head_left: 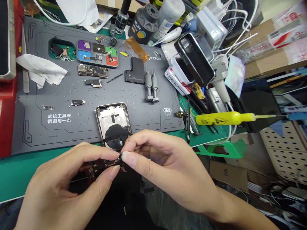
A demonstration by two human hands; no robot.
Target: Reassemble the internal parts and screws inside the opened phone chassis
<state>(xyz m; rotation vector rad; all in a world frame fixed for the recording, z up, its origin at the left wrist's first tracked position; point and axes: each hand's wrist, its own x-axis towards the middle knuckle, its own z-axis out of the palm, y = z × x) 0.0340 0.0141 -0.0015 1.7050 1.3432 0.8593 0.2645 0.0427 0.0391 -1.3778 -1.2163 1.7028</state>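
Observation:
Between my two hands is a dark phone flex cable (110,164) with small metal contacts, held just past the near edge of the mat. My left hand (72,179) pinches it between thumb and forefinger. My right hand (158,166) closes thumb and forefinger on its right end, where a small black piece shows; the fingertips hide most of it. Right behind my fingers an opened phone housing (115,118) lies on the grey mat (79,127), its white inside and round black coil facing up. My hands cover its near end.
On the mat lie a logic board (93,71), an L-shaped battery (136,71), two screwdrivers (151,86), a coloured parts tray (97,55), a white cloth (40,70) and several tiny screws. A yellow bottle (218,118) and phones (194,59) crowd the right side.

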